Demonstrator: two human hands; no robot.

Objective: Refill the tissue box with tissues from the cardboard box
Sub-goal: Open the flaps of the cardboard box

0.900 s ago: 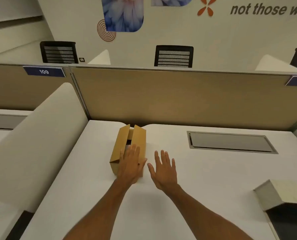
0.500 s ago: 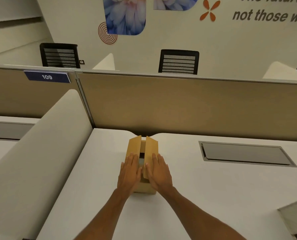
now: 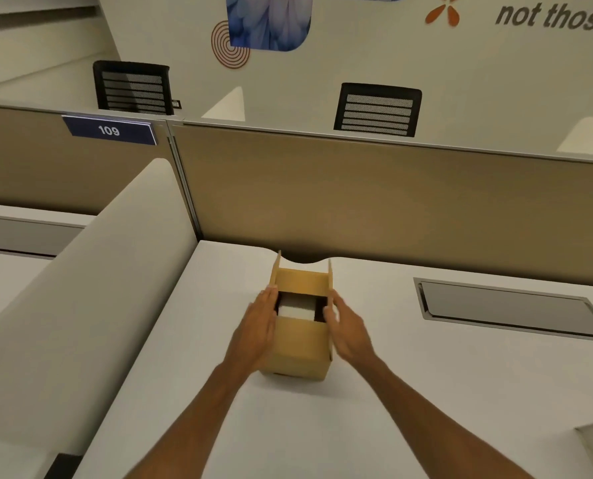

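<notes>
While flaps stand up, both hands — left point(image 3: 258, 326), right point(image 3: 348, 326) — flat-fingered, flanking the cardboard box point(image 3: 300, 344), unclenched.

The cardboard box point(image 3: 302, 344) at the centre of the frame is plain brown corrugated board, matt and unprinted, its side flaps showing thin raw edges. Inside lies a pale, soft-looking white stack point(image 3: 296, 307), probably paper tissue. The desk point(image 3: 426, 392) beneath is a smooth, matt off-white laminate. At right, a grey hatch point(image 3: 509, 311) has a metal-looking rim with a slight sheen. The partition point(image 3: 374, 202) behind looks like tan woven cloth, capped with a metallic strip. The chair backs point(image 3: 378, 110) above are black mesh.
</notes>
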